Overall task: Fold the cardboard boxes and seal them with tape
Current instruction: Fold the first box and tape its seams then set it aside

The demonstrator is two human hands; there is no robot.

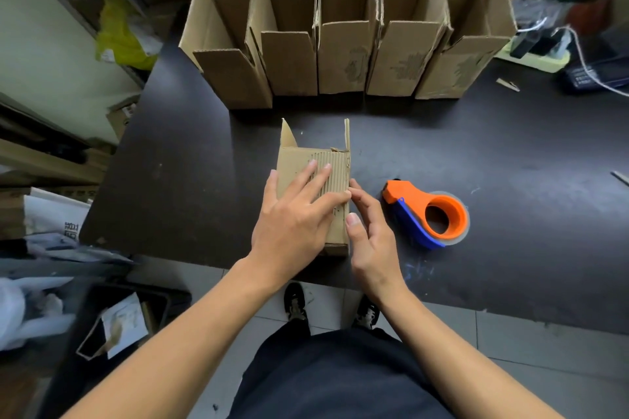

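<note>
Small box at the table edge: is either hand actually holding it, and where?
The left hand presses flat on the small box's top flap. The right hand's fingers touch its right edge. Neither wraps around it. The tape dispenser lies untouched.

Under your left hand (292, 214) the small box (313, 180) is raw brown cardboard — matt, its top skin torn off to ribbed corrugation. The boxes behind (343, 54) are the same dull cardboard. Your tape dispenser (430, 214) is smooth orange and blue plastic, its tape roll clear and glossy. The table (190, 153) is dark, matt — faintly scuffed.
</note>
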